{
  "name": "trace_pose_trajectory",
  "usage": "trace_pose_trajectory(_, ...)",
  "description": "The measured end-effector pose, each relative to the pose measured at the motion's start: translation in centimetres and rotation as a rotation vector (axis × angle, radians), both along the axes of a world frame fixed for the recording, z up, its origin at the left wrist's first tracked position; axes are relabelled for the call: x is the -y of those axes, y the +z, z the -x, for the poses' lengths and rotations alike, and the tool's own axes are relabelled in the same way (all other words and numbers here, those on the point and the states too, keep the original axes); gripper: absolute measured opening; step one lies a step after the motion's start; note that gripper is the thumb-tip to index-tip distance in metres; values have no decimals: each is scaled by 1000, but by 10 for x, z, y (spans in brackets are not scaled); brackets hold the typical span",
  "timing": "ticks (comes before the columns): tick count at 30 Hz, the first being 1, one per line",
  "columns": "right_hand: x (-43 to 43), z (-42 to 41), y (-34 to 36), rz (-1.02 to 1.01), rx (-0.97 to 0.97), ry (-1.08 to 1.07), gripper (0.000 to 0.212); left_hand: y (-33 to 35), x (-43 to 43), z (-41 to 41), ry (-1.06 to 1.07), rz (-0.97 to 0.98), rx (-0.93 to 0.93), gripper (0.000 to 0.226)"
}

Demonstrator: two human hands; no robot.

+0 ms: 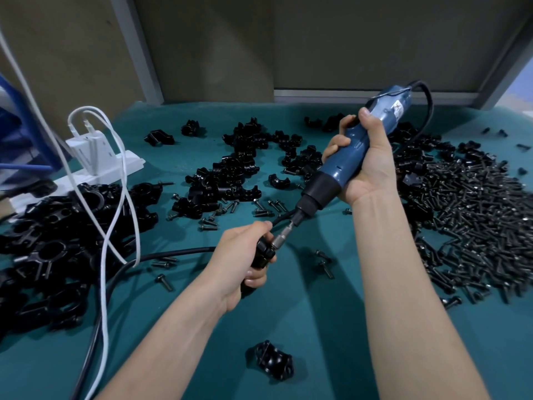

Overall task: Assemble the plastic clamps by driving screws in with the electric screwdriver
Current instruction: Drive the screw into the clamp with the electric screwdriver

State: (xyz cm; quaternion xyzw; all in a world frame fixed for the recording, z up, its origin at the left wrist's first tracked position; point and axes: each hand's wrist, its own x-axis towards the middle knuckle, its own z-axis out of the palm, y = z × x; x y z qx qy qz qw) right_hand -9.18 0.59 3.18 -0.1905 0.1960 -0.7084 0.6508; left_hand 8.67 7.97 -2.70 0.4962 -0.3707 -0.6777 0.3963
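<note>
Right hand [366, 166]: wrapped round the blue body of the electric screwdriver [354, 151], thumb up near the cord end. The tool tilts down and to the left, I reckon so the bit lines up with the screw hole.
Left hand [239, 255]: gripping a black clamp [263, 255] right at the screwdriver's tip, held up off the table [317, 327] so it meets the bit square-on.
Bit [284, 236]: silver, touching the clamp's top end. The screw itself is hidden, so I can't tell how far in it is.
Screw pile [476, 220]: big heap just right of the screwdriver, on the tool-hand side. Handy for grabbing the next one, probably on purpose.
Loose clamp parts [230, 174]: scattered behind and left of the screwdriver, with stray screws among them.
Clamp heap [57, 241]: well left of the screwdriver. My guess is that's the done pile.
Single clamp [269, 363]: lying alone on the table below the screwdriver, closest to the person.
Black cord [161, 254]: on the table under the screwdriver's tip, running off left. Might snag.
Power strip [101, 166]: white, far left of the screwdriver, white cables [115, 220] plugged in.
</note>
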Motion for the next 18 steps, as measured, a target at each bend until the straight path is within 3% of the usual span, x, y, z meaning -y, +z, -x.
trace_pose_trajectory(18, -2, -6, 4, 23, -5, 2, 13, -2, 1, 0, 53, 30, -32, 31)
